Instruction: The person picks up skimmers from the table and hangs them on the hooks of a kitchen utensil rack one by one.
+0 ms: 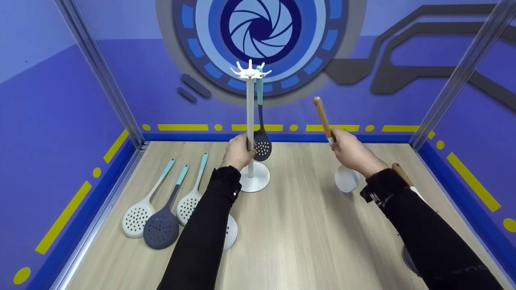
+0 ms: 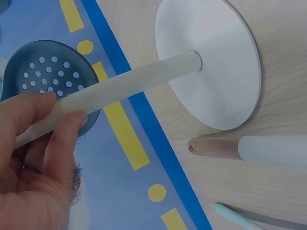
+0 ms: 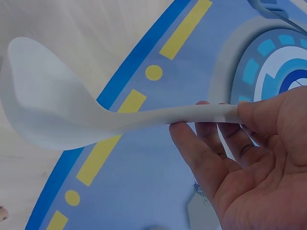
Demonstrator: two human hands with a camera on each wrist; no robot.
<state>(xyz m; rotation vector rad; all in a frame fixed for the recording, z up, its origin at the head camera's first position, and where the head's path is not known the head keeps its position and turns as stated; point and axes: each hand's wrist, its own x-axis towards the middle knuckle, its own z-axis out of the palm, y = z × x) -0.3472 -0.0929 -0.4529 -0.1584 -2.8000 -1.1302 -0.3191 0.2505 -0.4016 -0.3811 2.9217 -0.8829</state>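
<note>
My left hand (image 1: 237,152) grips the pole of a white utensil stand (image 1: 255,181), low down above its round base. Prongs fan out at the stand's top. From one of them hangs a dark perforated skimmer (image 1: 263,146) with a teal handle, its head just behind my left fingers. Out to the right, my right hand (image 1: 352,151) holds a white ladle (image 3: 48,100) by its neck, thumb on one side and fingers on the other. The ladle's wooden handle (image 1: 321,114) points up, away from the stand, and its bowl hangs below the hand.
Several skimmers lie on the table's left: a white one (image 1: 138,219), a dark one (image 1: 161,230), another white one (image 1: 188,206), and a white head (image 1: 231,233) partly behind my left sleeve. A wooden-handled utensil (image 1: 402,174) lies partly hidden under my right forearm. Blue panels surround the table.
</note>
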